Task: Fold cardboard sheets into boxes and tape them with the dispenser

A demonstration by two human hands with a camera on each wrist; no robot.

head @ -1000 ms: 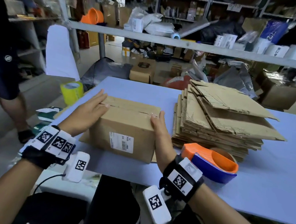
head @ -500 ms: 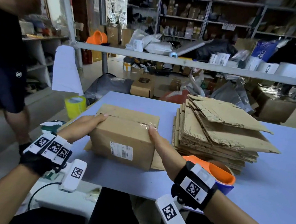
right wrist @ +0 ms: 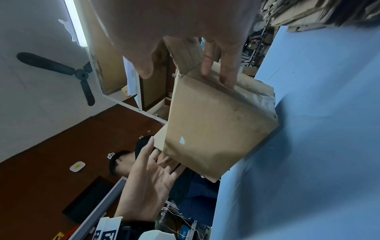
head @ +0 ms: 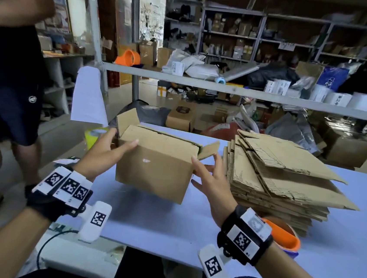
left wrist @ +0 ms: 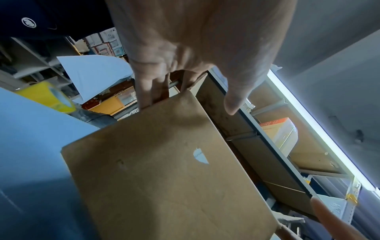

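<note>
Cardboard box [head: 155,165] tilted on blue worktop [head: 169,223], far flaps open, held between both hands. Left hand [head: 101,153] flat against left end, fingers straight; right hand [head: 212,180] spread, fingertips on right end. Flat sheet stack [head: 283,172] just right. Tape dispenser [head: 285,240] mostly hidden behind right wrist.

A packing warehouse or stockroom. Metal shelves [head: 256,38] along the back of the frame hold cartons and parcels. White mail bags [head: 199,65] and taped boxes [head: 181,116] crowd the floor at centre. At right, flattened cardboard sheets [head: 283,172] are stacked on a pale blue worktable [head: 349,235].
</note>
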